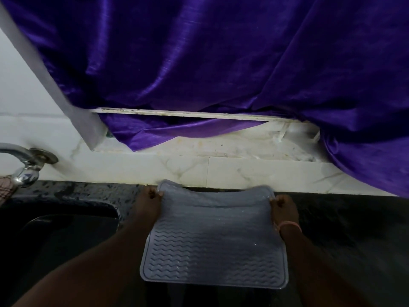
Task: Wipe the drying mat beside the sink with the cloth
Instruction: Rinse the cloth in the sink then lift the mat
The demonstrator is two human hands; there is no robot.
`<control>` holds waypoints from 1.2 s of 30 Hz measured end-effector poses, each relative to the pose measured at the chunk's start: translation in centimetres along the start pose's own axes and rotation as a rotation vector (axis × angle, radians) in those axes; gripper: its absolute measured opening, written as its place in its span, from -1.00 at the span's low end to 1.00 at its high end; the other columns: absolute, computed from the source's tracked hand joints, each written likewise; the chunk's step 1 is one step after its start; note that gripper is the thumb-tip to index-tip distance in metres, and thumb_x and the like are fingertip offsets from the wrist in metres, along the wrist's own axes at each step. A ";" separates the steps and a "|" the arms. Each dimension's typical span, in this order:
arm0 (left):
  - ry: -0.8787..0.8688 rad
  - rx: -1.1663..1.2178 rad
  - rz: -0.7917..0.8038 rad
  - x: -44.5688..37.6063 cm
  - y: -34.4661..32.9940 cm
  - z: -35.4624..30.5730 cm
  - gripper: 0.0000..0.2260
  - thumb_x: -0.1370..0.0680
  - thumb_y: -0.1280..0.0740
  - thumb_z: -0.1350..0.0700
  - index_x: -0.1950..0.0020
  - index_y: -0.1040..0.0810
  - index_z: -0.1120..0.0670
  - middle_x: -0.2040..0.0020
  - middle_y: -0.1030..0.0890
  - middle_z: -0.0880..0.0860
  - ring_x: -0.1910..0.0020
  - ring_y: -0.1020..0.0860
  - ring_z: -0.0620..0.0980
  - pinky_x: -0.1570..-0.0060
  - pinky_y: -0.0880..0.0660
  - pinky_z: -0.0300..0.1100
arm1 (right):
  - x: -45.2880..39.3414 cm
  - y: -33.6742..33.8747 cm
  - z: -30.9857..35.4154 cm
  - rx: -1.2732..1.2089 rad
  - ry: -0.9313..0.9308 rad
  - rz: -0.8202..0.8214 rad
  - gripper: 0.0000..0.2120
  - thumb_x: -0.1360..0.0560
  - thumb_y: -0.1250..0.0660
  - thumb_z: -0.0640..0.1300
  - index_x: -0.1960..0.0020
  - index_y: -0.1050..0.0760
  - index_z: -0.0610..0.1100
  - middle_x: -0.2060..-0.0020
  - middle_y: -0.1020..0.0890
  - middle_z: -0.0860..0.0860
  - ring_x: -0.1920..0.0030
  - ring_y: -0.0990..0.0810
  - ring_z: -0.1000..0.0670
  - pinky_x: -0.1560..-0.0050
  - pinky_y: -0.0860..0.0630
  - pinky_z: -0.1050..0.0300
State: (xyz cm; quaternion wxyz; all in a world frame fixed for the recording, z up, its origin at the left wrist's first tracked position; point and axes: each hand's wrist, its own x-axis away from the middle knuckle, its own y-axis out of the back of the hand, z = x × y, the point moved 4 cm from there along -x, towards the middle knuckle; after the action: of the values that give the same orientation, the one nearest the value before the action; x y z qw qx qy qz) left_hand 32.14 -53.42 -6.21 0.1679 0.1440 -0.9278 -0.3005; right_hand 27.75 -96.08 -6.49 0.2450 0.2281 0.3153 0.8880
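One drying mat, two hands, one tap, one purple curtain

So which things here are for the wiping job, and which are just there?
For the job:
- grey drying mat, far corners lifted
- left hand, pinching one far corner
- right hand, pinching the other
No cloth is in view.

Just there:
- purple curtain
- tap
- dark sink
- black countertop

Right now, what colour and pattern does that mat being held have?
The drying mat is grey-blue with rows of raised wavy ridges, seen best in the head view.
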 end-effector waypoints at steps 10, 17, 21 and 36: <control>0.006 -0.050 0.015 1.9 0.5 1.7 -0.50 -0.64 -0.21 -0.17 0.19 -0.62 0.23 0.33 -0.60 0.17 0.26 -0.61 0.20 0.27 -0.46 -0.06 | 2.9 0.0 -0.4 0.176 -0.142 0.059 -0.67 -0.60 -0.30 0.01 -0.18 -0.51 -0.23 -0.13 -0.61 -0.23 -0.11 -0.59 -0.24 -0.13 -0.52 -0.04; -0.052 -0.307 0.096 9.0 1.1 5.3 -0.47 -0.59 -0.17 -0.31 -0.36 -0.45 0.06 -0.19 -0.62 0.17 -0.14 -0.60 0.24 -0.01 -0.51 0.01 | 12.1 1.3 -3.9 0.311 -0.180 -0.040 -0.51 -0.62 -0.16 0.22 -0.19 -0.41 -0.22 -0.08 -0.63 -0.26 -0.05 -0.64 -0.29 0.10 -0.41 -0.02; 0.029 -0.263 0.143 11.4 1.7 6.3 -0.55 -0.61 -0.25 -0.16 -0.39 -0.43 0.10 -0.31 -0.56 0.22 -0.26 -0.54 0.26 -0.23 -0.49 0.10 | 16.2 1.9 -4.7 0.314 -0.203 0.036 -0.63 -0.69 -0.09 0.07 -0.26 -0.36 -0.23 -0.12 -0.62 -0.27 -0.09 -0.62 -0.28 0.02 -0.47 -0.02; 0.136 -0.363 0.274 11.7 4.6 7.6 -0.72 -0.46 -0.53 -0.03 0.08 -0.65 0.19 0.04 -0.68 0.18 0.05 -0.65 0.13 0.14 -0.50 -0.14 | 23.1 7.5 -0.2 0.311 -0.181 0.114 -0.64 -0.71 -0.12 -0.17 -0.39 -0.38 -0.38 -0.33 -0.50 -0.33 -0.33 -0.49 -0.31 -0.32 -0.42 -0.13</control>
State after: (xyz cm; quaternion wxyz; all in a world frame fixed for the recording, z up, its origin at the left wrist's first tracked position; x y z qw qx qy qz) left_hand 17.75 -50.28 -6.59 0.2925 0.0039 -0.8559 -0.4265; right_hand 7.52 -87.88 4.26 0.1836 0.3596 0.4121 0.8168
